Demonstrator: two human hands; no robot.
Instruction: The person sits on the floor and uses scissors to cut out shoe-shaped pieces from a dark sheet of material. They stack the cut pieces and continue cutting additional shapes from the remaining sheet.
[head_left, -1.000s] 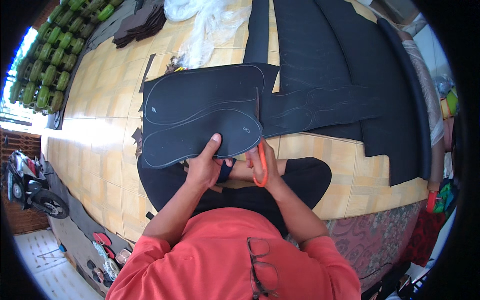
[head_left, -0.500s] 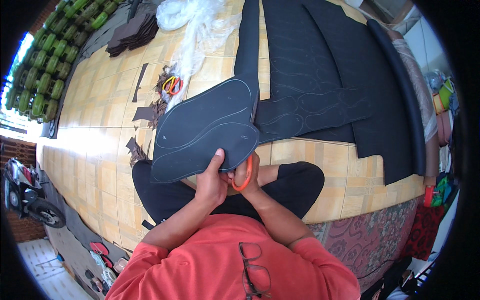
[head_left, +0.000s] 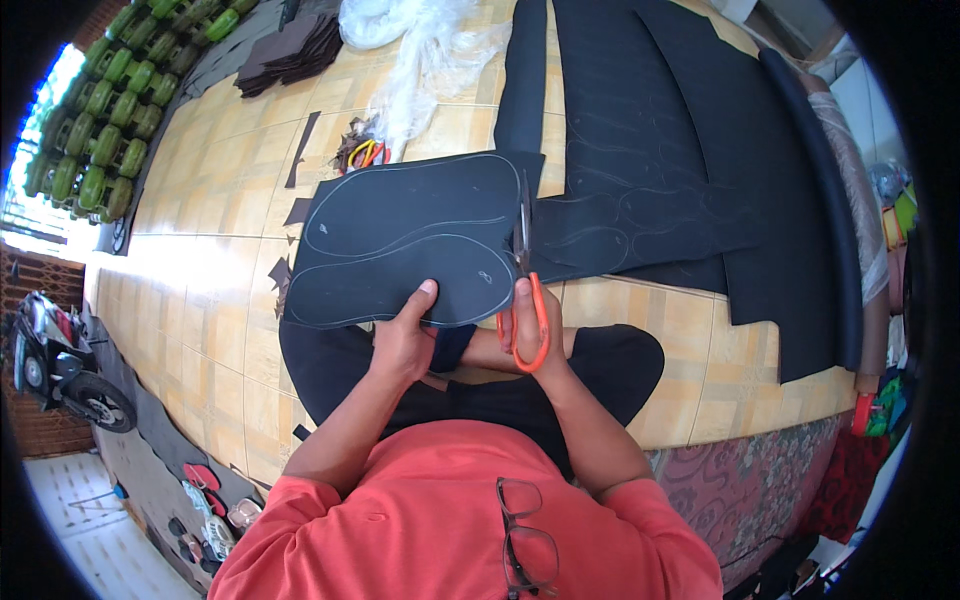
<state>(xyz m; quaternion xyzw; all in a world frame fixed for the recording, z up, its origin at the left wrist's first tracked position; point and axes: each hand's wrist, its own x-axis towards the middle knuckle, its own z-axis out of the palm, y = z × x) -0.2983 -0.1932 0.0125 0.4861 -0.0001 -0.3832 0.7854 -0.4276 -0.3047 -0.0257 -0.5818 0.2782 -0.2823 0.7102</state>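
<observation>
A black sheet (head_left: 400, 215) with two sole outlines drawn on it in a light line is held up over my crossed legs. My left hand (head_left: 405, 335) grips its near edge, thumb on top and fingers beneath. Orange-handled scissors (head_left: 538, 318) are in my right hand (head_left: 545, 330), fingers through the loops. Their blades point away from me along the sheet's right edge, by the rounded end of the nearer outline. Whether the blades bite into the sheet is hard to tell. Beyond them lies a black strip (head_left: 640, 225) with more sole outlines.
Large black sheets (head_left: 625, 100) and a dark roll (head_left: 815, 200) lie to the right. At the far side are stacked brown pieces (head_left: 290, 52) and clear plastic (head_left: 420, 50). Another pair of scissors (head_left: 368, 154) lies among brown scraps. A patterned rug (head_left: 740, 490) is at the near right.
My right hand has brought the scissors up from below the sheet, blades now showing at its right edge. The sheet has turned flatter, with my left hand still on it.
</observation>
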